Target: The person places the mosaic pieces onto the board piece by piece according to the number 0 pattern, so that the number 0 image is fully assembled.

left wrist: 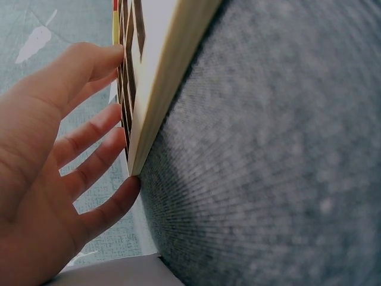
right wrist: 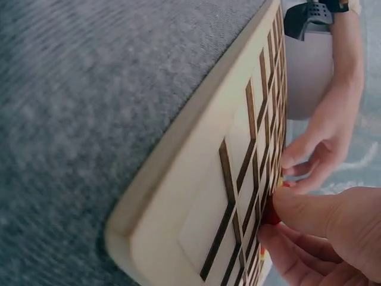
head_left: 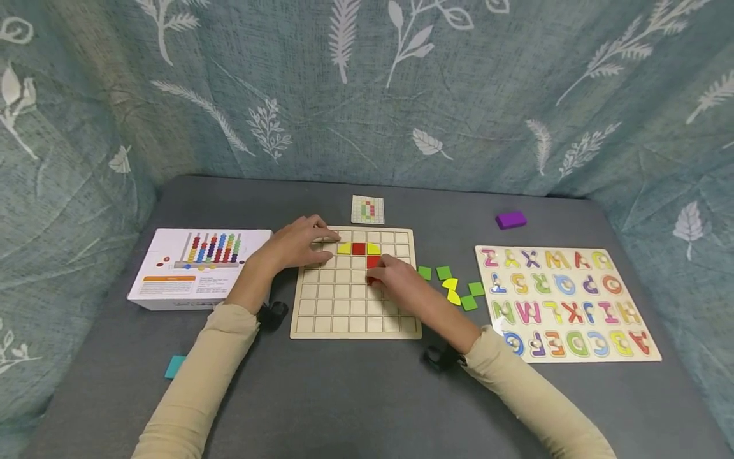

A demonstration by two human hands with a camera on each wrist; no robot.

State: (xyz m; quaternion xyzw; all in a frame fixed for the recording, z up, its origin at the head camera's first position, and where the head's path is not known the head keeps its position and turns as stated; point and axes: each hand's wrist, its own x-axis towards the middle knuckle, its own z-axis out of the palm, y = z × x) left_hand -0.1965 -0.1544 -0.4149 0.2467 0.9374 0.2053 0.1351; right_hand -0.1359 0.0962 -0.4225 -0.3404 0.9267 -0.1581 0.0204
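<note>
A wooden grid board lies flat on the table. In its upper part, a red square tile sits between two rounded yellow pieces, with another red tile below the right-hand one. My right hand pinches a red tile between thumb and fingers at the board's surface, just under that column; the fingers partly cover it. My left hand rests at the board's upper left corner, fingers spread and relaxed, fingertips on the grid and along its edge.
A pattern card lies behind the board. Right of it are several green squares and yellow pieces, then a letter puzzle and a purple block. Left are an abacus box and a teal piece.
</note>
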